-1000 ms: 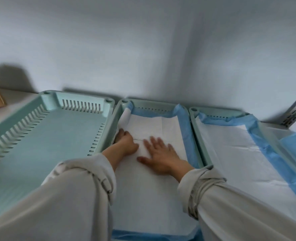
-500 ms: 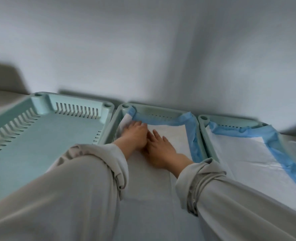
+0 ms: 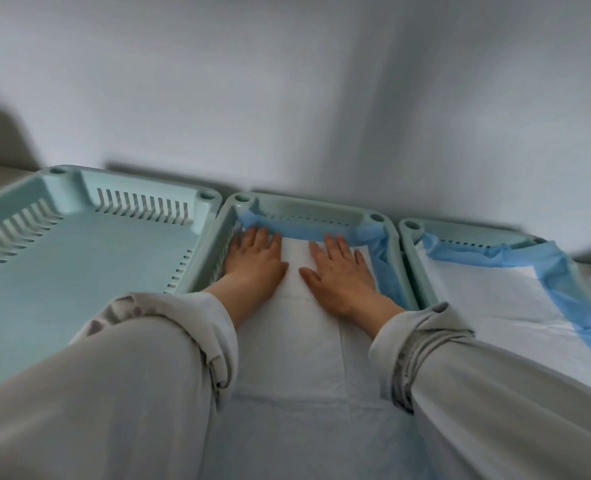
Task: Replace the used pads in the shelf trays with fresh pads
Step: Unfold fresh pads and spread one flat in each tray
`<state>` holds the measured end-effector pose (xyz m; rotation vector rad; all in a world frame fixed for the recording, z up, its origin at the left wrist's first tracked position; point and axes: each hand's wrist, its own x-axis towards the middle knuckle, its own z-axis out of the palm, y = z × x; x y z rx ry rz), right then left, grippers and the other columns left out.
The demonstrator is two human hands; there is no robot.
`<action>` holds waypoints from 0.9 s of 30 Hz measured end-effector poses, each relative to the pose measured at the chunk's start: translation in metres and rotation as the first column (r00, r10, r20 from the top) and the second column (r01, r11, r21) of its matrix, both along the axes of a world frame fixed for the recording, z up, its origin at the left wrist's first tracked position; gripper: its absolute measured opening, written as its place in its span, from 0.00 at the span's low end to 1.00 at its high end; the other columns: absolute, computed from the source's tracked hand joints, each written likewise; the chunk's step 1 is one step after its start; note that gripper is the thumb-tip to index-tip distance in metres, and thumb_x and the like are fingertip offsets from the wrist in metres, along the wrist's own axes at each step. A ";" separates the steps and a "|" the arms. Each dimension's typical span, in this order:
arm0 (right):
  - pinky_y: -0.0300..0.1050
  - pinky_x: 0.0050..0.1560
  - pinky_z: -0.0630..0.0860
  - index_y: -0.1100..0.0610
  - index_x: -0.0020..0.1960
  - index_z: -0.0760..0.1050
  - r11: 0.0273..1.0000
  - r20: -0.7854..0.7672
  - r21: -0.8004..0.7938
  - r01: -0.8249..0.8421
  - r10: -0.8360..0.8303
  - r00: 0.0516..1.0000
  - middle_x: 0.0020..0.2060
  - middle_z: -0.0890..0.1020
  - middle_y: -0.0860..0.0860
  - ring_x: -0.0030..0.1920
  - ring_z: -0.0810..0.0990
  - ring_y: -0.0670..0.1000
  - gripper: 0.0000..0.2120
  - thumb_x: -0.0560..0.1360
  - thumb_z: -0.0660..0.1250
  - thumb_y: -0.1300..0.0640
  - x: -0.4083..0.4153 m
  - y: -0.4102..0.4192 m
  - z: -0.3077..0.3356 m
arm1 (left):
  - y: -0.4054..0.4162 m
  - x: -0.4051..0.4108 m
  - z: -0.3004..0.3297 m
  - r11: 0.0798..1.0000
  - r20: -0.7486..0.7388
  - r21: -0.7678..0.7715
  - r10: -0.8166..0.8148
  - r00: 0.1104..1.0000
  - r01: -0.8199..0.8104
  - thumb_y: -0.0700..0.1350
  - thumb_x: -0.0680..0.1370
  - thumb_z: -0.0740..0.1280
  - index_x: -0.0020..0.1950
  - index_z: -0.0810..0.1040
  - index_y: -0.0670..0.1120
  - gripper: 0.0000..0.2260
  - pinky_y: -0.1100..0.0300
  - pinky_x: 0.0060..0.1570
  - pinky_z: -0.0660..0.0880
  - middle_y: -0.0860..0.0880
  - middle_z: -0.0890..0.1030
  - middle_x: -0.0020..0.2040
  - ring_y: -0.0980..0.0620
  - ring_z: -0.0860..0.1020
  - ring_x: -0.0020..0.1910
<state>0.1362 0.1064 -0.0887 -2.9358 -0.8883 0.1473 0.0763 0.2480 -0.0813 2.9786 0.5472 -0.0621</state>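
In the head view, a fresh pad [image 3: 308,341] is being pressed flat in the middle tray [image 3: 308,207]. The left hand [image 3: 254,259] and right hand [image 3: 339,271] lie on it at 12 o'clock, fingers straight and slightly apart. The left tray [image 3: 79,258], at 9 o'clock, probably needs a pad next. The right tray [image 3: 460,233] is already lined. A grey wall [image 3: 287,98] stands behind.

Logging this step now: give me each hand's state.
Left hand: open, flat on the pad in the middle tray.
Right hand: open, flat on the same pad.
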 end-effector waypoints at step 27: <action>0.51 0.75 0.37 0.53 0.78 0.38 0.961 -0.135 0.008 0.277 -0.274 0.952 0.77 0.39 0.54 0.77 0.38 0.54 0.29 0.81 0.41 0.43 -0.084 -0.045 -0.007 | -0.025 -0.079 0.003 0.984 -0.258 -0.168 0.018 0.966 -0.063 0.63 0.80 0.47 0.78 0.36 0.50 0.33 0.50 0.75 0.37 0.47 0.33 0.77 0.46 0.35 0.77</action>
